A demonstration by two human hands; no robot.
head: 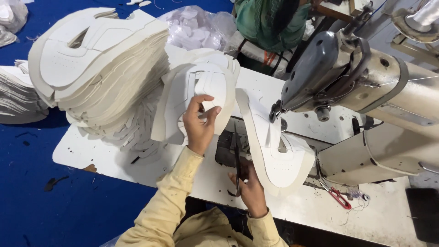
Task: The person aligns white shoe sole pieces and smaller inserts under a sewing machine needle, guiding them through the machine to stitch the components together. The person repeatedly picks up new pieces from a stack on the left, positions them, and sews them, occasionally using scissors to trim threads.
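My left hand (199,124) reaches up to a stack of white cut shoe-upper pieces (206,87) and pinches the top piece between thumb and fingers. My right hand (249,185) rests lower on the white sewing table (91,153), holding dark scissors (237,161) that point up toward the machine. A long white shoe upper (274,158) lies under the needle area of the grey sewing machine (329,77), just right of my right hand. Both sleeves are pale yellow.
A tall pile of white uppers (96,64) stands at the left of the table. A clear bag of white pieces (196,27) lies behind. Red thread snips (339,198) lie at the right. Another person in green (270,18) sits beyond. Blue floor lies to the left.
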